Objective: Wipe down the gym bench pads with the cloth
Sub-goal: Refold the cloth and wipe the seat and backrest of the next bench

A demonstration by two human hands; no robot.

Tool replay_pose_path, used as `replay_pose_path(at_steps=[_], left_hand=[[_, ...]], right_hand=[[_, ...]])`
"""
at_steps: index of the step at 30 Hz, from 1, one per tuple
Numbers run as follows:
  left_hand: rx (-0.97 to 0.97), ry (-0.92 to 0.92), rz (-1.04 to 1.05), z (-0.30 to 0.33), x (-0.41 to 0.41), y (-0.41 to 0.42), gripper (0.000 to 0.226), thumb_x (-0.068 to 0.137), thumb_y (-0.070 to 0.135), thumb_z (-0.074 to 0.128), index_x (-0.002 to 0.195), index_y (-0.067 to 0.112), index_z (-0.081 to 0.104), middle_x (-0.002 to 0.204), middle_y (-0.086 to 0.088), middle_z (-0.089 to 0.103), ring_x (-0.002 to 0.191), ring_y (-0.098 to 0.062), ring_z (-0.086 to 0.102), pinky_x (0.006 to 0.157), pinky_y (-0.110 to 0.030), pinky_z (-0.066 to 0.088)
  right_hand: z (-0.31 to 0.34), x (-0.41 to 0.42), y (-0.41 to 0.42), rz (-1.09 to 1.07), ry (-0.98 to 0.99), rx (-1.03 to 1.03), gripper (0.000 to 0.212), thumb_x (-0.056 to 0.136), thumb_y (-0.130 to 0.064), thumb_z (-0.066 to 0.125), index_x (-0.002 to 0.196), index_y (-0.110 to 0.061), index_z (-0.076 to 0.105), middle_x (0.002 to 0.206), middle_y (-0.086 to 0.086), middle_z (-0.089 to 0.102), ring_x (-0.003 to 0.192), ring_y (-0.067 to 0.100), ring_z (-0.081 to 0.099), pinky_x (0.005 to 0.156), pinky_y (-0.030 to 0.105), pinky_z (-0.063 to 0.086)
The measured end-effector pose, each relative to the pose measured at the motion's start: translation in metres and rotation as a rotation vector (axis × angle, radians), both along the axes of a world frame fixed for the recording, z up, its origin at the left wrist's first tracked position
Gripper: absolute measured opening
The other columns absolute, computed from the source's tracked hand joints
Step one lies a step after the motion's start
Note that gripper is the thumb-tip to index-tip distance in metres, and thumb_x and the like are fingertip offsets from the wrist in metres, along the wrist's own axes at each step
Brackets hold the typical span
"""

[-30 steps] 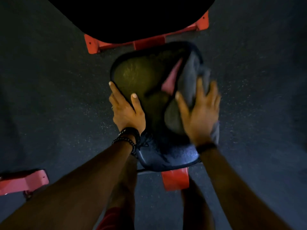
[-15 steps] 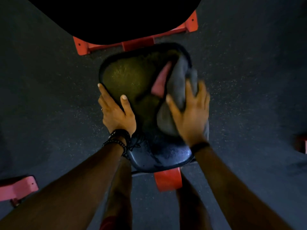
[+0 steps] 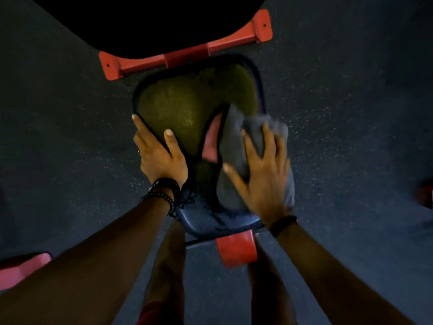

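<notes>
A dark seat pad (image 3: pixel 187 106) with a yellowish sheen and a black rim fills the middle of the head view. My left hand (image 3: pixel 158 152) rests on its left edge, fingers straight along the rim and thumb on top. A grey cloth (image 3: pixel 234 141) lies over the pad's right side. My right hand (image 3: pixel 262 174) presses flat on the cloth with spread fingers and looks blurred by motion. The pad's near end (image 3: pixel 210 219) appears dark blue and wet.
A red steel frame (image 3: pixel 187 55) crosses behind the pad, under a large black back pad (image 3: pixel 152 19). A red post (image 3: pixel 236 252) shows below the seat's near end. Another red part (image 3: pixel 21 268) lies at lower left. Dark speckled rubber floor (image 3: pixel 351 113) surrounds everything. My legs stand below.
My right hand has slid the cloth back toward me along the pad's right side, uncovering its far right corner. My left hand has kept its place on the left edge.
</notes>
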State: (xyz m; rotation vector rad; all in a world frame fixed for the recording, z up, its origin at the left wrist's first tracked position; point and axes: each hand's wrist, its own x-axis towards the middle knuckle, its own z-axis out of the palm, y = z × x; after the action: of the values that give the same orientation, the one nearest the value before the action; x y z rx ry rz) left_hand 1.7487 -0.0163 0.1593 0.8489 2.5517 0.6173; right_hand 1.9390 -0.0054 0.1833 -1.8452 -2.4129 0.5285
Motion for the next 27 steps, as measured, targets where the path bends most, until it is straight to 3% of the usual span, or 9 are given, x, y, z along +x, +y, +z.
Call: replay_pose_path(at_steps=[3, 7, 9, 12, 15, 19, 22, 24, 27], left_hand=[[0.005, -0.012, -0.004, 0.001, 0.000, 0.001, 0.068, 0.101, 0.048, 0.031, 0.157, 0.015, 0.010, 0.148, -0.011, 0.038, 0.112, -0.038, 0.056, 0.080, -0.052, 0.047], [0.022, -0.013, 0.005, -0.001, -0.002, 0.004, 0.068, 0.101, 0.045, 0.035, 0.157, 0.013, 0.011, 0.146, -0.012, 0.039, 0.112, -0.038, 0.056, 0.079, -0.050, 0.048], [0.027, -0.019, -0.004, -0.001, -0.001, 0.002, 0.068, 0.101, 0.045, 0.035, 0.157, 0.014, 0.011, 0.147, -0.012, 0.039, 0.113, -0.038, 0.056, 0.079, -0.050, 0.048], [0.029, -0.020, -0.012, -0.001, -0.002, 0.001, 0.068, 0.101, 0.046, 0.035, 0.157, 0.014, 0.011, 0.148, -0.012, 0.038, 0.114, -0.037, 0.055, 0.079, -0.049, 0.048], [0.038, -0.026, -0.015, 0.000, -0.003, 0.001, 0.068, 0.101, 0.047, 0.035, 0.157, 0.014, 0.011, 0.145, -0.011, 0.040, 0.111, -0.036, 0.057, 0.078, -0.049, 0.048], [0.039, -0.070, -0.025, 0.001, -0.007, 0.001, 0.069, 0.101, 0.047, 0.035, 0.157, 0.015, 0.009, 0.145, -0.011, 0.039, 0.110, -0.035, 0.057, 0.078, -0.047, 0.048], [0.071, -0.100, -0.027, 0.002, -0.010, 0.000, 0.069, 0.101, 0.047, 0.036, 0.157, 0.017, 0.009, 0.147, -0.009, 0.037, 0.113, -0.034, 0.055, 0.080, -0.047, 0.048], [0.115, -0.174, -0.008, 0.005, -0.012, -0.004, 0.067, 0.102, 0.044, 0.039, 0.157, 0.019, 0.009, 0.153, -0.008, 0.033, 0.125, -0.026, 0.045, 0.090, -0.045, 0.043], [0.203, -0.351, -0.008, 0.005, -0.022, -0.016, 0.063, 0.104, 0.041, 0.038, 0.157, 0.021, 0.010, 0.161, -0.002, 0.020, 0.140, -0.005, 0.024, 0.111, -0.034, 0.026]], right_hand=[[0.005, 0.031, -0.053, 0.087, 0.006, -0.057, 0.076, 0.088, -0.066, 0.051, 0.150, -0.032, 0.027, 0.158, 0.019, 0.023, 0.143, 0.044, 0.025, 0.100, 0.062, 0.040], [-0.007, -0.017, 0.033, -0.003, -0.023, 0.069, 0.058, 0.093, -0.061, 0.047, 0.142, -0.030, 0.042, 0.154, 0.019, 0.033, 0.137, 0.045, 0.033, 0.097, 0.063, 0.039], [-0.012, -0.047, 0.078, -0.084, -0.065, 0.115, 0.059, 0.094, -0.062, 0.044, 0.140, -0.027, 0.048, 0.153, 0.018, 0.036, 0.137, 0.044, 0.035, 0.098, 0.063, 0.037], [-0.011, -0.053, 0.078, -0.062, -0.099, 0.157, 0.059, 0.094, -0.062, 0.041, 0.140, -0.025, 0.049, 0.153, 0.016, 0.037, 0.139, 0.042, 0.033, 0.101, 0.062, 0.034], [-0.007, -0.004, 0.011, 0.184, -0.087, 0.135, 0.056, 0.091, -0.060, 0.049, 0.136, -0.025, 0.049, 0.150, 0.013, 0.039, 0.138, 0.041, 0.033, 0.101, 0.059, 0.034], [-0.015, 0.073, -0.066, 0.574, -0.033, 0.129, 0.060, 0.081, -0.062, 0.055, 0.131, -0.031, 0.049, 0.148, 0.011, 0.036, 0.141, 0.038, 0.024, 0.100, 0.068, 0.030], [-0.016, 0.051, -0.072, 0.806, -0.021, 0.250, 0.049, 0.088, -0.048, 0.056, 0.134, -0.035, 0.049, 0.146, 0.011, 0.041, 0.140, 0.035, 0.029, 0.105, 0.066, 0.024], [-0.016, 0.011, -0.081, 0.951, 0.013, 0.285, 0.038, 0.097, -0.034, 0.053, 0.135, -0.035, 0.054, 0.147, 0.010, 0.047, 0.137, 0.035, 0.040, 0.108, 0.067, 0.023], [-0.019, -0.016, -0.095, 1.121, -0.007, 0.278, 0.038, 0.103, -0.028, 0.044, 0.140, -0.031, 0.051, 0.149, 0.010, 0.047, 0.137, 0.036, 0.041, 0.111, 0.067, 0.018]])
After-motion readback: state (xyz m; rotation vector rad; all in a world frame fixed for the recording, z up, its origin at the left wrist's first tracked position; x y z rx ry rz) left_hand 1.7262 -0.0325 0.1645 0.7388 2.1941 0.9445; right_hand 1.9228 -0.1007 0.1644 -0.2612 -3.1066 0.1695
